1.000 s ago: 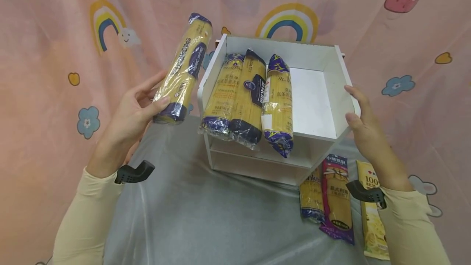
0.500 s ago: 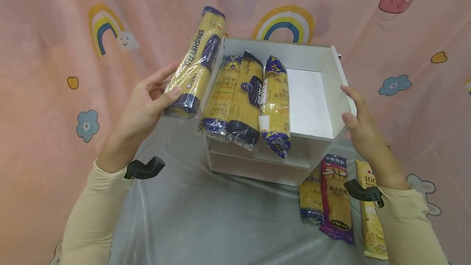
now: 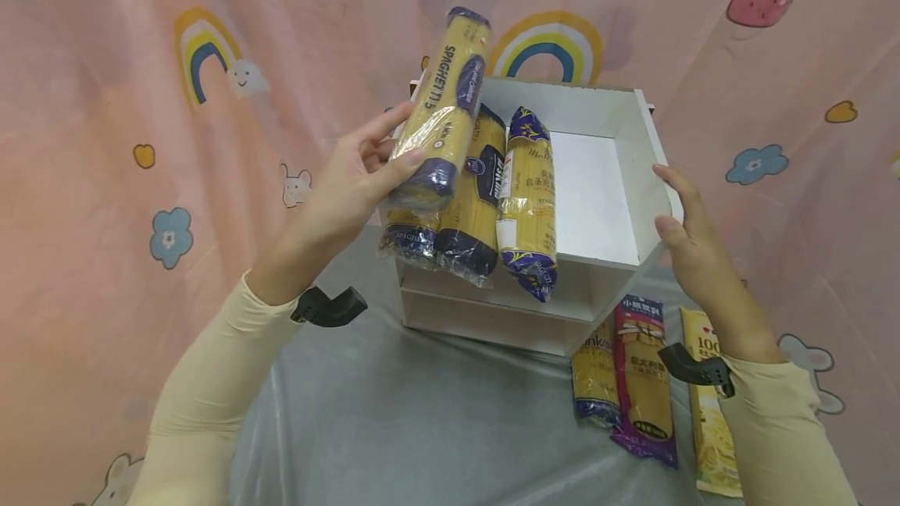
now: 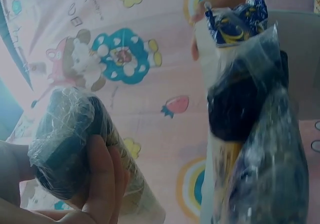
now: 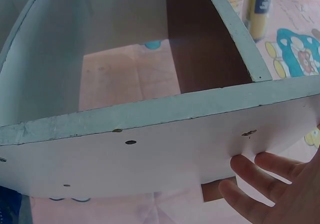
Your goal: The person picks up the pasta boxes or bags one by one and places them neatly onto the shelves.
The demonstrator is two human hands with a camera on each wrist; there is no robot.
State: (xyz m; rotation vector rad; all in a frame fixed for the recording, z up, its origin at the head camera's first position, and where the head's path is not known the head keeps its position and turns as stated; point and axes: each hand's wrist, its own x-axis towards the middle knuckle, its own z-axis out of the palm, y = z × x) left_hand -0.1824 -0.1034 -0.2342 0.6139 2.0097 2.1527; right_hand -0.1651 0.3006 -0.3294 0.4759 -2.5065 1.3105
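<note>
My left hand (image 3: 362, 166) grips a clear-wrapped pack of spaghetti (image 3: 446, 100) with dark blue ends. It is held tilted over the left side of a white shelf unit (image 3: 594, 186). Beneath it, partly covered, lies a spaghetti pack (image 3: 411, 236) on the top shelf; a dark-labelled pack (image 3: 469, 213) and a purple-ended pack (image 3: 527, 201) lie to its right. In the left wrist view, fingers (image 4: 102, 179) wrap the held pack's end (image 4: 65, 139). My right hand (image 3: 703, 248) holds the unit's right side panel, with fingertips (image 5: 242, 164) against its outer face.
On the grey cloth (image 3: 422, 420), right of the unit's base, lie a yellow spaghetti pack (image 3: 594, 377), a purple-red pasta pack (image 3: 645, 381) and a pale yellow pack (image 3: 713, 412). A pink patterned curtain (image 3: 351, 37) hangs behind.
My left hand has carried the spaghetti pack rightward, from beside the shelf unit to above the leftmost pack. My right hand has stayed on the side panel.
</note>
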